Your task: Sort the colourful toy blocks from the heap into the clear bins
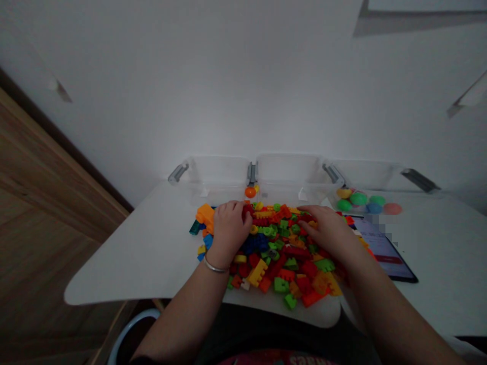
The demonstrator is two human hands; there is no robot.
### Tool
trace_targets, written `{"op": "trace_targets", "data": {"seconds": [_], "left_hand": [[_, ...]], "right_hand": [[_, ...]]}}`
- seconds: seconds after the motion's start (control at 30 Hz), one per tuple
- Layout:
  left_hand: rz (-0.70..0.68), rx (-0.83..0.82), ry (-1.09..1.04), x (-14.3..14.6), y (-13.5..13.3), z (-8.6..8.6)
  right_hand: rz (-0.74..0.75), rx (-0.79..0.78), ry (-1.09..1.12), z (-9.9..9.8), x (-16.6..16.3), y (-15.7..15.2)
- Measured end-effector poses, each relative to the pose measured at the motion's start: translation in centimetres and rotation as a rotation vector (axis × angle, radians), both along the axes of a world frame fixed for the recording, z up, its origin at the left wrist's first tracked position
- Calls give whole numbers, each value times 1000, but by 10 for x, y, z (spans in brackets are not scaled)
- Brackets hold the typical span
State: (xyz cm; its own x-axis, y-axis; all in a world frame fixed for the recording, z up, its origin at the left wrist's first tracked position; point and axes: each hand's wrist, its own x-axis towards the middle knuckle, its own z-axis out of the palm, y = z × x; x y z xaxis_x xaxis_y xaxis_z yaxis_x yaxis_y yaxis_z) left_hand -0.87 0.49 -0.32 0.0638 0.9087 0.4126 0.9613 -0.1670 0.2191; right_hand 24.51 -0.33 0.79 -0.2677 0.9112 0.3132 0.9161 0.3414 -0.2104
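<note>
A heap of colourful toy building blocks [274, 253] covers the middle of the white table. My left hand [231, 225] rests on the heap's left side, fingers bent forward and thumb apart; a red block [248, 208] lies by its thumb and index finger, with no clear grip. Left of this hand are an orange block piece [206, 218] and blue blocks. Over the heap's right side, my right hand [329, 227] reaches in with its fingers spread, touching red and yellow blocks. A dark blue block [255, 244] lies between the hands. Some fingertips are hidden among the blocks.
Clear plastic bins [220, 172] with grey clips line the back by the wall. An orange ball [250, 192] is behind the heap; several coloured balls [358, 198] are at the right bin. A tablet [384, 251] lies beside my right forearm. The white table [133, 258] has rounded front corners.
</note>
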Motion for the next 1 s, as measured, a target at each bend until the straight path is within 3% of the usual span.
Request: {"op": "trace_targets", "data": {"seconds": [0.33,0.6,0.83,1.0], "left_hand": [[-89,31,-15,0,0,0],[-140,68,-19,-1,1,0],[-236,122,-86,-2,4,-4],[-383,172,-123,-2,2,-1]], "right_hand": [[117,91,-153,-4,-31,12],[11,78,-265,-3,-38,17],[-42,113,-168,2,-37,13],[-24,206,-113,9,-31,5]]}}
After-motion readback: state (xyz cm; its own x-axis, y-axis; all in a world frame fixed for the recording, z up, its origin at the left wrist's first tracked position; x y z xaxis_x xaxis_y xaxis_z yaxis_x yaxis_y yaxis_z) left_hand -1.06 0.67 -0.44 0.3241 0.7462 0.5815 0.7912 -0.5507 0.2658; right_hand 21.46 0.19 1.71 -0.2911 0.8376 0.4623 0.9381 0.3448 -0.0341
